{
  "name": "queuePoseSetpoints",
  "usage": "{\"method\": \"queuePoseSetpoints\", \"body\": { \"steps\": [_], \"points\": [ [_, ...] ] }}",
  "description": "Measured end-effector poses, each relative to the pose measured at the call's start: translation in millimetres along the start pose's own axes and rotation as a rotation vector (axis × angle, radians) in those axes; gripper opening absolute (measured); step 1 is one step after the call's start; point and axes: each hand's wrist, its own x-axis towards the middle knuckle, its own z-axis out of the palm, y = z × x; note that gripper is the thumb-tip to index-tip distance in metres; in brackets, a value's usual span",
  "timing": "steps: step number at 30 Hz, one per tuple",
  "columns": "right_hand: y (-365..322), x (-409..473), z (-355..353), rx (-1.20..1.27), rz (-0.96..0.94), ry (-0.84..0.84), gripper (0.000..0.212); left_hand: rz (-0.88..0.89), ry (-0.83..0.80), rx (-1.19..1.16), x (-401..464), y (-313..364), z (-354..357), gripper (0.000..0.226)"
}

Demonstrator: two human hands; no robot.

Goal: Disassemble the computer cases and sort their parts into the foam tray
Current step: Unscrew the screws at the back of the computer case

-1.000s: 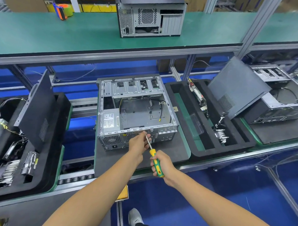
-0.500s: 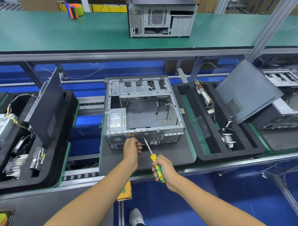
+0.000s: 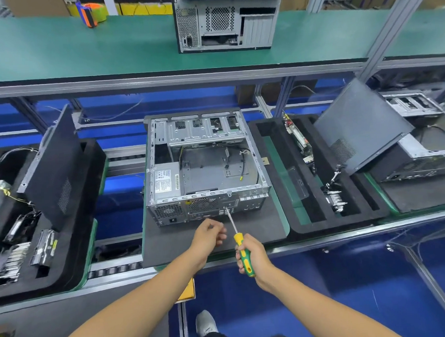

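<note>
Down at the near edge of the dark mat sits the open computer case, side panel off, its rear face turned toward the person, power supply tucked in the near-left corner of the chassis. Right hand is wrapped firmly around the yellow-and-green handle of a screwdriver, shaft angled up and away, tip right at the rear panel of the case just below the fan grille; whether it is seated in a screw is too small to tell. Left hand hovers just beside the shaft, fingers loosely curled, thumb and fingertips close together, and I cannot tell whether anything tiny is pinched there. Over to the right, the black foam tray lies alongside the mat, a circuit board standing on edge in a far slot and a silver finned part in a nearer one. A dark side panel leans against a second case at the far right. On the left, another foam tray carries a leaning panel and stripped parts. Up on the green shelf, a third case stands upright, with an orange tape dispenser toward the far-left corner.
</note>
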Motion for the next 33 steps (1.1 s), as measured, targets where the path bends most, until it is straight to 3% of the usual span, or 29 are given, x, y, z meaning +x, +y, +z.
{"method": "queuePoseSetpoints", "body": {
  "steps": [12,15,19,25,29,33],
  "points": [
    [-34.1,1.5,-88.8,0.069,-0.087,0.095,0.011,-0.078,-0.218,0.149,11.8,8.9,112.6,0.006],
    [-48.7,1.4,-113.9,0.079,-0.089,0.103,0.004,-0.102,-0.178,0.137,20.5,14.9,146.3,0.007],
    [-72.8,4.4,-146.3,0.075,-0.093,0.107,0.018,-0.06,-0.135,0.121,34.1,30.5,194.3,0.01],
    [-110.0,22.3,-188.7,0.078,-0.097,0.149,0.007,0.013,-0.09,0.053,69.9,74.7,262.3,0.012],
    [-123.1,33.8,-201.1,0.083,-0.082,0.139,0.009,-0.067,-0.137,-0.027,78.9,85.8,277.4,0.034],
    [-121.2,40.9,-198.9,0.053,-0.059,0.119,0.005,-0.146,-0.103,-0.076,73.2,72.9,269.2,0.041]
  ]
}}
